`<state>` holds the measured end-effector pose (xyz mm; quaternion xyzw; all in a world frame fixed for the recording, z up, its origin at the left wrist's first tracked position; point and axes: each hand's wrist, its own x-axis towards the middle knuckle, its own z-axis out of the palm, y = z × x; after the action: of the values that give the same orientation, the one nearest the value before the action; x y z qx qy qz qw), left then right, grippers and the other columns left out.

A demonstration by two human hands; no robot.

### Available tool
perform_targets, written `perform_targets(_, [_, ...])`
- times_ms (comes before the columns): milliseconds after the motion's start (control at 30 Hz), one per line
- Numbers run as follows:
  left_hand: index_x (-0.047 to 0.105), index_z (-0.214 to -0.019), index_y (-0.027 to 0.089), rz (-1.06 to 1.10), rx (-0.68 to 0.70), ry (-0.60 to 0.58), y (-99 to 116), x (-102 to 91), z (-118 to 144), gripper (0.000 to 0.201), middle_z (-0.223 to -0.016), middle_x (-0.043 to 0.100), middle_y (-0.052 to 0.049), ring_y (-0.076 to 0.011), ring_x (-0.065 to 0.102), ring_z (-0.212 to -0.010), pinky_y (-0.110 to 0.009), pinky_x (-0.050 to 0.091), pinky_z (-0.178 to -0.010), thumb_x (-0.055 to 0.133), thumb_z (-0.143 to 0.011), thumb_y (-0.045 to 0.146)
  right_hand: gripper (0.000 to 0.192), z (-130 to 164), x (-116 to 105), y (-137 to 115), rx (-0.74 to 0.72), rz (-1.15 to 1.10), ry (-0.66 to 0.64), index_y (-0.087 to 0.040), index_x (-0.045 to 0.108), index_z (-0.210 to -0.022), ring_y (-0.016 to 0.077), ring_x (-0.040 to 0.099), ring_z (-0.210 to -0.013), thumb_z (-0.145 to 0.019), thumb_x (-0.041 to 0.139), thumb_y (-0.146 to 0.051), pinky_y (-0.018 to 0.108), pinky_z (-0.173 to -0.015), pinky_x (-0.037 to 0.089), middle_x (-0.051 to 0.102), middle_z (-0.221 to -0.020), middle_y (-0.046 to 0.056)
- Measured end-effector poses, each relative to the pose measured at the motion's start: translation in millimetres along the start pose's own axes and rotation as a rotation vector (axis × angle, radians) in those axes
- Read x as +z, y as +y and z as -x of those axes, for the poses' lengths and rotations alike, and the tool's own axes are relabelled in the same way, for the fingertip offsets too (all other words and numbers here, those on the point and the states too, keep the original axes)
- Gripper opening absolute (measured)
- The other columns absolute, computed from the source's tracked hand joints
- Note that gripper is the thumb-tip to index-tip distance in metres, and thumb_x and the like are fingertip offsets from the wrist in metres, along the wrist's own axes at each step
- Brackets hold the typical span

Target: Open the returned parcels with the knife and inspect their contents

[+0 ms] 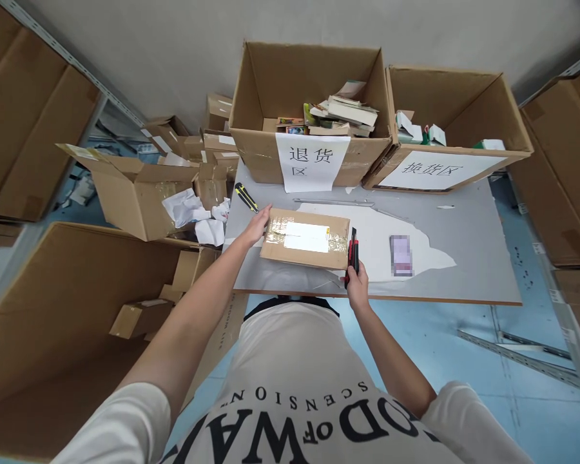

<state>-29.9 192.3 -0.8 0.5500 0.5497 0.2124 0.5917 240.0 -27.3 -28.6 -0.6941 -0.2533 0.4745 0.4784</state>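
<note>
Left hand (257, 225) flat, fingers spread, pressing left end of taped parcel (305, 238) at table (464, 258) near edge. Yellow cutter (246, 196) lies just beyond it. Right hand (356, 283) fisted around red cutter (352, 254) at parcel's right edge. Step: slitting tape. Next move likely needs shallow blade along seam, parcel held steady.

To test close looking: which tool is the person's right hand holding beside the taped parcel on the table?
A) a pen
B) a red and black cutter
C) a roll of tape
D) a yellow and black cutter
B: the right hand grips a red and black cutter at the edge of the taped parcel, while the yellow and black cutter lies untouched on the table.
</note>
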Motion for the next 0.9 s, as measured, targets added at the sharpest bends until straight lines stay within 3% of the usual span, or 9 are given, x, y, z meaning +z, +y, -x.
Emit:
perform_targets(100, [0.04,-0.14,0.028,-0.01,-0.017,0.016,5,0.8,-4,0.065,-0.142,0.049,-0.008,-0.0258,0.058,-0.117,-0.04,0.053,-0.085,0.031,-0.089,0.067,0.046,12,3,-15,0.062,-0.138,0.135,-0.025,0.05,-0.121,0.0172,0.056,-0.093,-0.081,0.053,-0.049,0.032,-0.07,0.056,0.055,-0.115,0.006])
perform_targets(233, [0.049,-0.131,0.027,0.102,-0.051,0.042,3,0.4,-2,0.056,-0.125,0.059,-0.009,-0.0208,0.066,-0.095,-0.037,0.056,-0.076,0.042,-0.087,0.061,0.041,17,7,-26,0.019,-0.288,0.199,-0.026,0.05,-0.115,0.0145,0.061,-0.094,-0.082,0.054,-0.049,0.033,-0.077,0.057,0.061,-0.111,0.004])
perform_targets(400, [0.056,-0.117,0.022,0.316,-0.072,0.113,-11,-2.9,19,0.049,-0.113,0.063,-0.007,-0.0152,0.067,-0.08,-0.033,0.056,-0.074,0.062,-0.078,0.051,0.035,-11,11,-45,-0.099,-0.405,0.276,-0.024,0.055,-0.104,0.0116,0.063,-0.087,-0.077,0.061,-0.047,0.032,-0.08,0.056,0.064,-0.103,0.002])
perform_targets(567, [0.059,-0.111,0.019,0.432,-0.007,0.181,-37,10.7,65,0.056,-0.108,0.067,-0.008,-0.018,0.068,-0.09,-0.036,0.055,-0.085,0.077,-0.064,0.044,0.027,-71,2,-76,-0.235,-0.327,0.148,-0.024,0.056,-0.097,0.0117,0.063,-0.086,-0.079,0.059,-0.043,0.028,-0.074,0.056,0.064,-0.097,0.001])
perform_targets(800, [0.062,-0.095,0.014,0.464,-0.002,0.312,-68,67.1,116,0.056,-0.091,0.073,-0.01,-0.0239,0.07,-0.09,-0.042,0.055,-0.087,0.08,-0.058,0.051,0.031,-149,14,-114,-0.268,-0.079,-0.106,-0.024,0.054,-0.099,0.0115,0.059,-0.074,-0.077,0.061,-0.044,0.024,-0.063,0.053,0.064,-0.089,0.0])
perform_targets(900, [0.063,-0.091,0.014,0.457,0.0,0.291,-74,87.2,131,0.052,-0.09,0.073,-0.01,-0.025,0.07,-0.091,-0.042,0.055,-0.088,0.078,-0.06,0.052,0.032,-168,25,-121,-0.306,0.089,-0.197,-0.024,0.054,-0.1,0.012,0.054,-0.067,-0.077,0.06,-0.046,0.025,-0.06,0.05,0.062,-0.084,0.0])
